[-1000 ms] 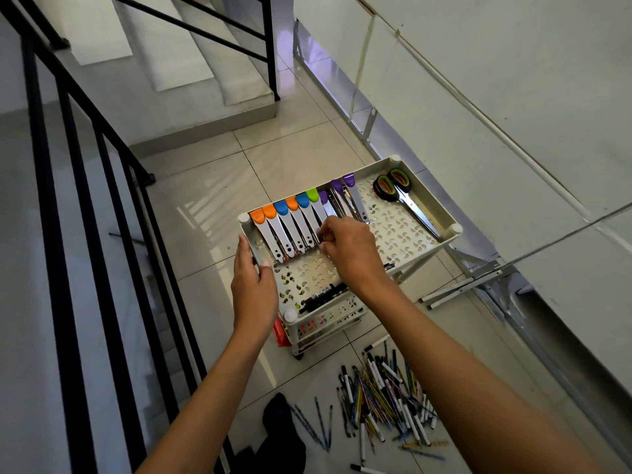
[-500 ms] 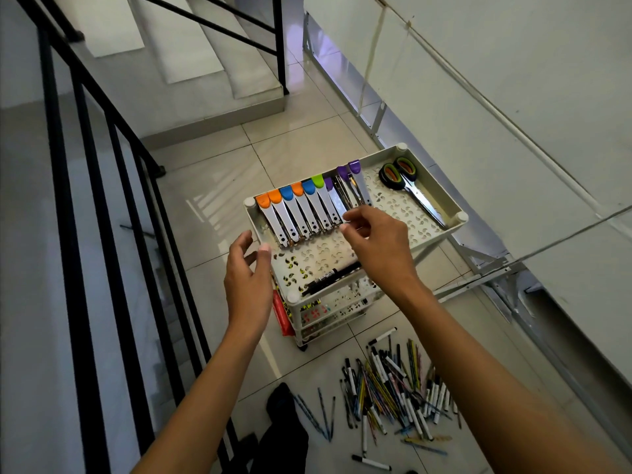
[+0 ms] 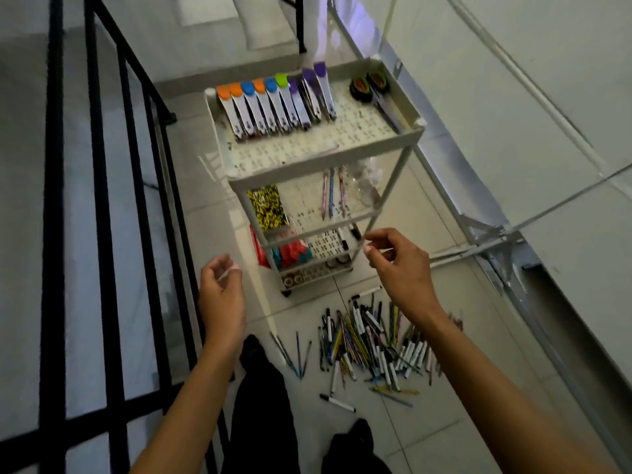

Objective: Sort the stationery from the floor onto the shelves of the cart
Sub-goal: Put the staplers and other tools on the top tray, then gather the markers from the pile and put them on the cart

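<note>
**Hands hover empty in front of the stationery cart**

Both hands hang in the air between the person and the white cart (image 3: 393,186), neither touching anything. Left hand (image 3: 222,295) floats near the black railing (image 3: 102,200), its fingers loosely curled with the fingertips close to the thumb and nothing between them. Right hand (image 3: 400,265) is raised in front of the cart's lower shelves, fingers likewise loosely bent and holding nothing.

On the cart's top shelf a row of staplers (image 3: 277,104) with orange, blue, green and purple caps lies side by side along the left half, and a pair of scissors (image 3: 372,90) with dark handles lies along the right edge. The second shelf carries a yellow-and-black patterned pack (image 3: 268,206) at left and a few pens (image 3: 331,193) standing apart toward the right. Red and teal items (image 3: 290,253) sit on the shelf below, beside a marker (image 3: 343,239); the frame is too blurred to tell what they are.

On the tiled floor (image 3: 427,439), just in front of the cart and below the right forearm, a pile of pens and markers (image 3: 372,340) lies tangled. A few loose pens (image 3: 294,350) lie to its left, and one marker (image 3: 337,402) lies alone nearer the person, whose dark-clad legs (image 3: 263,405) show at the bottom.
</note>
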Motion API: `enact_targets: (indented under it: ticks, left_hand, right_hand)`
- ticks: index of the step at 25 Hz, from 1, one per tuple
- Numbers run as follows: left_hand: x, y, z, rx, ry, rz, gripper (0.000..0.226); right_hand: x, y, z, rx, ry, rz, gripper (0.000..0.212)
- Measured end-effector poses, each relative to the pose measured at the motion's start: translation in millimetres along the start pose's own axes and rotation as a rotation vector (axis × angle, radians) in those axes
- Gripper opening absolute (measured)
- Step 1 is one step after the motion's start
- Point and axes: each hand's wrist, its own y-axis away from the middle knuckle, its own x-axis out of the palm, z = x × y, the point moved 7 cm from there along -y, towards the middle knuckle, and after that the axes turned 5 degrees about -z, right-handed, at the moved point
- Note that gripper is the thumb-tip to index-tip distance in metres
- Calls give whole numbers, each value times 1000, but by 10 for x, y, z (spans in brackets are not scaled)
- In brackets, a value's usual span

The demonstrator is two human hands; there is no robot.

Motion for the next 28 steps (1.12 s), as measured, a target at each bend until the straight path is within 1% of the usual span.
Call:
enact_targets:
  ticks: [2,5,7,9,12,15,18,20,23,26,28]
  left_hand:
    - [118,309,513,-57,-82,90,14]
    - [369,596,1232,-146,-187,240,16]
    - [598,656,1786,-187,-269,338,16]
    - [889,560,2422,-189,-384,420,12]
    - [1455,234,3410,-112,-518,516,14]
    - [2082,-145,4318,20,-667,607,17]
    - [2690,-511,5277,163,-825,674,19]
    - [2971,-650,5766,247,-922,687,21]
    - [3194,-752,6215,300,-971,598,36]
    - [3293,-820,6421,346,-950,523,48]
    - [3332,-841,6417,374,-962,523,48]
  right_hand:
    - [8,246,-539,66,63,60,20]
    - [200,493,-1314,164,135,158,20]
    - [480,572,-1899,210,185,224,18]
    - [874,568,-2578,262,229,287,16]
    - [1493,445,-3677,293,317,331,18]
    - [2059,313,-4701,246,434,384,18]
    - [2589,270,-5679,183,553,476,15]
    - [2824,303,-6140,138,615,506,13]
    - [2999,412,-6515,56,741,472,26]
    - [3114,511,-6696,-30,828,385,30]
    - [3115,532,-6704,-39,813,339,29]
